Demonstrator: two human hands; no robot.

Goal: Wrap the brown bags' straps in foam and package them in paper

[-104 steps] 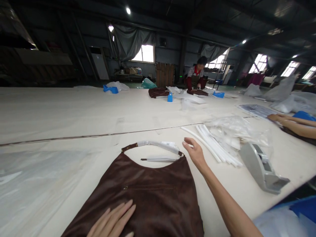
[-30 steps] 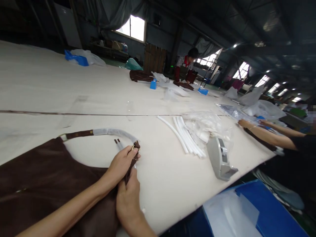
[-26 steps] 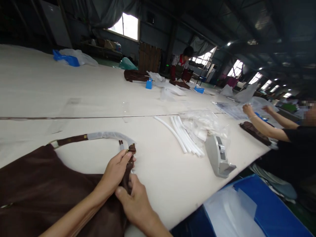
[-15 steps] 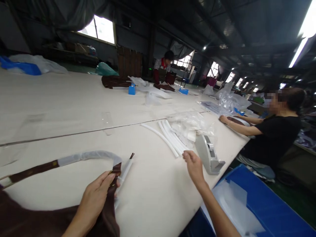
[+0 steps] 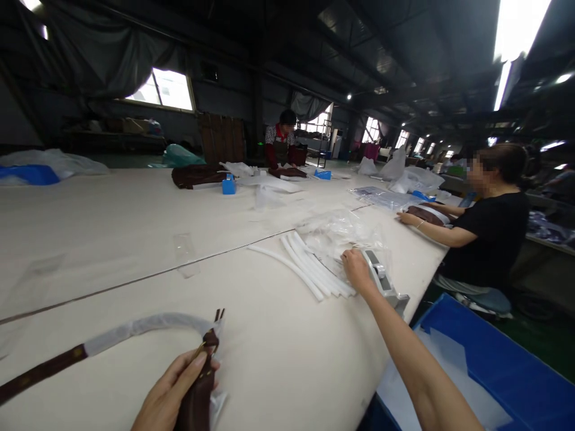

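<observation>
My left hand [image 5: 179,383] grips the brown bag [image 5: 197,398] by the metal ring at its strap end, near the bottom of the view. The strap [image 5: 144,326], partly wrapped in white film, arches away to the left. My right hand [image 5: 358,269] is at the left side of the grey tape dispenser [image 5: 381,276], beside crumpled clear plastic [image 5: 332,233]. Its fingers are bent together, and their tips are too hidden to show what they hold. White foam tubes [image 5: 309,263] lie just left of that hand.
A blue bin [image 5: 507,347] with white sheets stands below the table's right edge. One person in black [image 5: 489,239] handles a brown item at the right; another person [image 5: 283,143] works across the table [image 5: 112,239].
My right hand has moved forward from near the tube ends to the dispenser and clear plastic. My left hand, still gripping the bag, appears lower; the whole view has shifted.
</observation>
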